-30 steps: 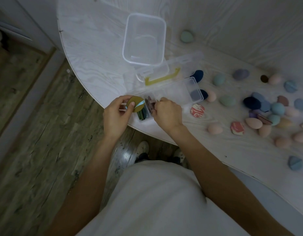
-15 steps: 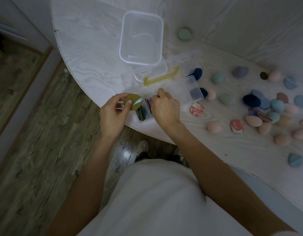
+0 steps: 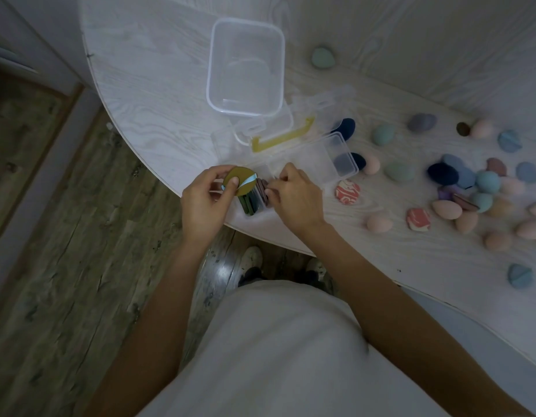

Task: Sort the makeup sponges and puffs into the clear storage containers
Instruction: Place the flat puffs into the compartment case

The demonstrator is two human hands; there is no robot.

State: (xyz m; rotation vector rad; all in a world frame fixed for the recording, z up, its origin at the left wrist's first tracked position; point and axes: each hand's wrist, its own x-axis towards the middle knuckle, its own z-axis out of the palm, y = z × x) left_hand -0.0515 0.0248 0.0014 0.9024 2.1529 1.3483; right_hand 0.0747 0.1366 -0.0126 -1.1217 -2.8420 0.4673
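Observation:
My left hand pinches a round olive puff with a pale blue ribbon over the near end of a long clear divided container. In that end compartment stand several flat puffs on edge, dark green and mauve. My right hand rests on the container beside them, with its fingertips on the mauve puffs. A larger clear tub stands further back. Loose sponges lie to the right, among them a marbled red puff and a pink egg sponge.
A clear lid with a yellow handle lies between the two containers. The white table's curved edge runs just by my hands, with wooden floor below. A heap of blue, teal and pink sponges crowds the right side.
My right hand's fingers have curled down onto the mauve puffs. My left hand keeps the olive puff in nearly the same spot.

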